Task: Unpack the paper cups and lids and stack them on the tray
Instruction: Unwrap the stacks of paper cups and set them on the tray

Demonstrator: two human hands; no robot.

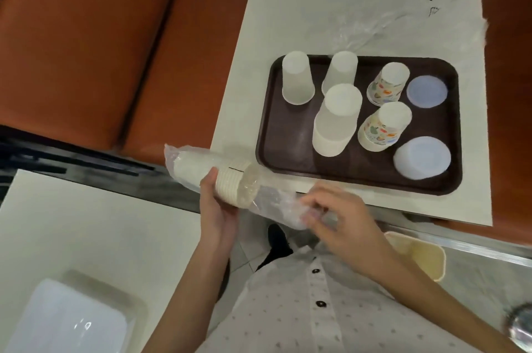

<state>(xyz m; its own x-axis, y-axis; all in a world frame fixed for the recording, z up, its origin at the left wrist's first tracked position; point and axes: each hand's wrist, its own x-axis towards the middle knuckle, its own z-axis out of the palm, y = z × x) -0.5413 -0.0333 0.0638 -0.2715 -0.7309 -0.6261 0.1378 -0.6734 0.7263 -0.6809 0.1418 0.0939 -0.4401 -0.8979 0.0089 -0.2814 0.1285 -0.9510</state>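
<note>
My left hand (216,205) grips a sleeve of stacked white paper cups (207,172) still wrapped in clear plastic, held sideways in front of the tray. My right hand (339,217) pinches the loose twisted end of that plastic wrap (276,203). On the dark brown tray (288,139) stand three upside-down stacks of white cups (335,122) and two upside-down stacks of patterned cups (383,128). Two piles of pale translucent lids (421,158) lie along the tray's right side.
The tray rests on a white table sheet (316,7), where an empty clear plastic bag (403,32) lies behind it. An orange bench (86,50) is at the left. A white container (72,321) sits at the lower left and a cream bin (423,257) at the right.
</note>
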